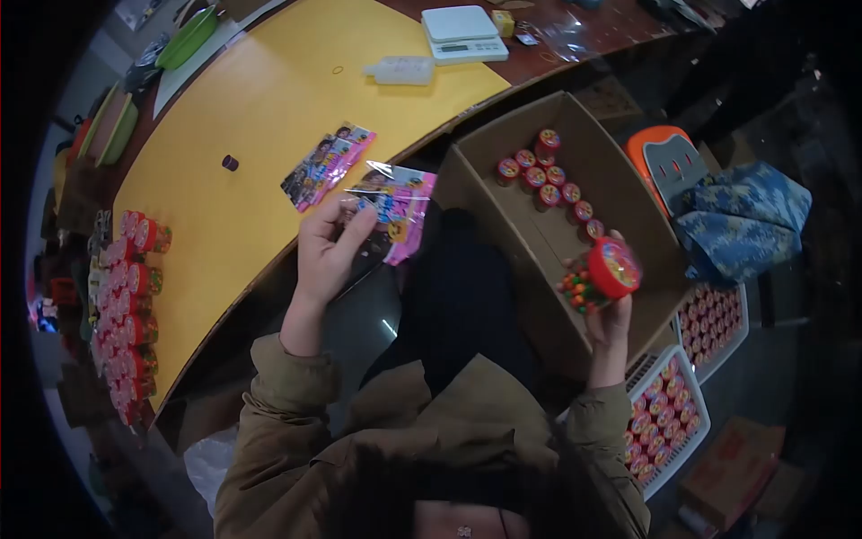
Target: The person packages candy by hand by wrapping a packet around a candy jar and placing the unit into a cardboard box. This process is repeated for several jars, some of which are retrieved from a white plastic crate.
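My left hand (pixel 325 251) pinches the pink packet (pixel 395 208); my right hand (pixel 609 314) grips the red-lidded jar (pixel 600 277), well right of the left fingers, lid tilted right.

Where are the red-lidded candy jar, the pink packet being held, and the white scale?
Red-lidded clear candy jar (pixel 611 269), head view, on its lid.
Pink printed plastic packet (pixel 401 205), head view, packet middle.
White kitchen scale (pixel 461 34), head view, top plate.

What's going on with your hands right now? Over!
Left hand grips a pink printed packet at the yellow table edge. Right hand holds a red-lidded candy jar over the cardboard box. Nothing between them.
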